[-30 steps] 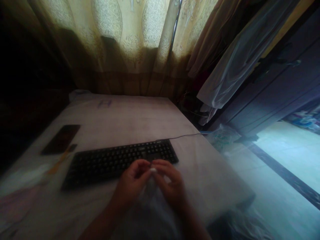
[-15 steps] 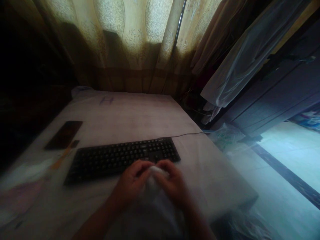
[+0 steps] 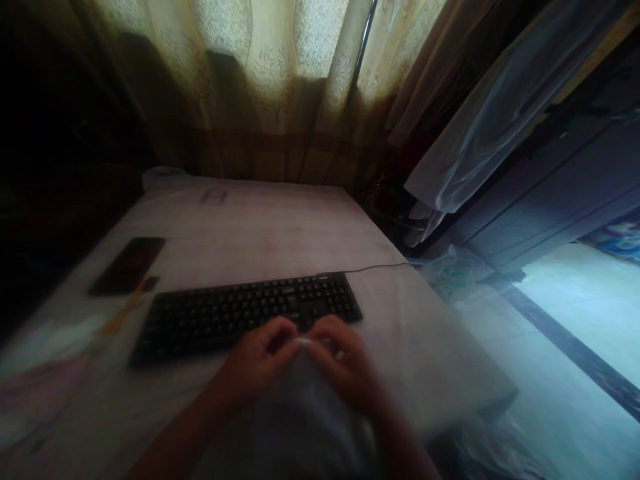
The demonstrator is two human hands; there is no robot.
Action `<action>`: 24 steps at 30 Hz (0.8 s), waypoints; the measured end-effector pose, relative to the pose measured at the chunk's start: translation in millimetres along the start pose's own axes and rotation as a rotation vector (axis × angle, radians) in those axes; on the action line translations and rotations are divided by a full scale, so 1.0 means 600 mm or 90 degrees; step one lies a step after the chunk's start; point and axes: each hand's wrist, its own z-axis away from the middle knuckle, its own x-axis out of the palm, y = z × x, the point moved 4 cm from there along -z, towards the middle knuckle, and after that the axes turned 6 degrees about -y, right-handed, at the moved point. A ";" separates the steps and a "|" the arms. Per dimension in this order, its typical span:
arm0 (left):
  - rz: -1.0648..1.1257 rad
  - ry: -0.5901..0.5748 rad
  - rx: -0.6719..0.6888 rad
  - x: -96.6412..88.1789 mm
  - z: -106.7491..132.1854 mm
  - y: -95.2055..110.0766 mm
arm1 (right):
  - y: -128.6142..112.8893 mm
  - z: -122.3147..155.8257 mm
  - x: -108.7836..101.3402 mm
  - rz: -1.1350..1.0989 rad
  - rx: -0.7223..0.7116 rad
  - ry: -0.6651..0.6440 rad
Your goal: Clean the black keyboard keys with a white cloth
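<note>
My left hand [image 3: 267,353] and my right hand [image 3: 340,357] meet just in front of the black keyboard [image 3: 220,317]. Thumbs and fingers of both are pinched together on a small, soft-looking white piece [image 3: 303,341], of which only a thin strip shows between the fingertips. Whether it is tissue or cloth I cannot tell, as it is blurred and mostly covered by the fingers. The keyboard lies flat, its lower right edge partly behind my hands.
A dark phone-like slab [image 3: 129,265] lies at the left, near a thin orange-yellow strip [image 3: 120,313] with a dark end. Blurred pink material [image 3: 45,387] rests at the lower left. The keyboard's cable [image 3: 375,268] runs off the table's right edge [image 3: 450,313].
The white piece showed as a larger bunched lump between my fingers before; now just a thin strip is visible. Both hands stay in nearly the same place.
</note>
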 end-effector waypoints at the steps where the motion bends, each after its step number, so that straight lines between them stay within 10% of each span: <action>1: -0.022 0.008 0.004 -0.002 0.001 0.002 | 0.001 -0.001 0.002 0.003 0.011 -0.006; 24: 0.022 0.138 -0.051 -0.015 0.001 -0.016 | -0.018 0.011 0.024 0.359 -0.171 0.051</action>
